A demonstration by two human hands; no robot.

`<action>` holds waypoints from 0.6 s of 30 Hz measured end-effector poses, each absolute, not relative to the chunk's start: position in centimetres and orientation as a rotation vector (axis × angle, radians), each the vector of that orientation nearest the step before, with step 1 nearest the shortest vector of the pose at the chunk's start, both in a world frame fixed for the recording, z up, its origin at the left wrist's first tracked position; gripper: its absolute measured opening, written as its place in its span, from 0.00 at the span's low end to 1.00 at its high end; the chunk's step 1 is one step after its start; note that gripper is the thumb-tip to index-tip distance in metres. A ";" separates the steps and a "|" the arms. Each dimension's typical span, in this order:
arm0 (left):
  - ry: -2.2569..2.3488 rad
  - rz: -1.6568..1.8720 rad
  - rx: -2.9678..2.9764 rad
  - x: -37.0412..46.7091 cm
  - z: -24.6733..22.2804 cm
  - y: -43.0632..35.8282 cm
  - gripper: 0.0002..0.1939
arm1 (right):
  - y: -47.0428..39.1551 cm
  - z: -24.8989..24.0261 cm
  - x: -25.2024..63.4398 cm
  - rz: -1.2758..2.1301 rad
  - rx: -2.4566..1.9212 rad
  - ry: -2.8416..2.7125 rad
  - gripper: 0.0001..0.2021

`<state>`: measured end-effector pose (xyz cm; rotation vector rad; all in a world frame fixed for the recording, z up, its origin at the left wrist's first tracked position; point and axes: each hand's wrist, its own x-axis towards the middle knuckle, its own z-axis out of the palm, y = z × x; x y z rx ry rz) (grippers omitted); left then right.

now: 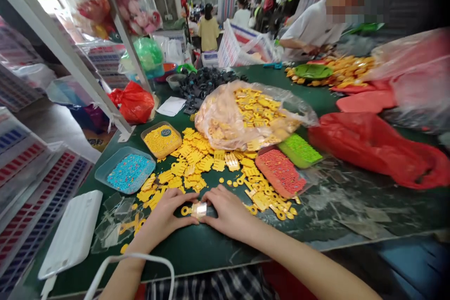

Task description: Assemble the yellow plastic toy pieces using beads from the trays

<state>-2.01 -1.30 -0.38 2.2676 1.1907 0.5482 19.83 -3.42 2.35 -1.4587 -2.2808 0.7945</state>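
Between my two hands, just above the green tabletop or on it, is a small yellow plastic piece (pixel 194 211) with a ring at its left end and a shiny clear face. My left hand (pixel 168 213) pinches it from the left with thumb and fingers. From the right, the thumb and fingers of my right hand (pixel 227 213) close on its other edge. Loose yellow plastic pieces (pixel 191 161) lie heaped just beyond my hands. Around them stand trays of small beads: blue (pixel 130 171), yellow (pixel 162 139), red (pixel 281 171) and green (pixel 302 150).
A clear bag of yellow pieces (pixel 260 112) lies behind the heap, near dark parts (pixel 207 84). A white power bank (pixel 72 232) with a cable sits left, by clear plastic sheets (pixel 114 220). A red bag (pixel 372 145) lies right. A co-worker's arm (pixel 298 44) is across the table.
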 end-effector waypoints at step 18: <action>2.039 1.549 1.454 -10.2 0.9 -15.1 0.25 | 10.7 8.8 33.5 0.462 -1.325 -1.428 0.23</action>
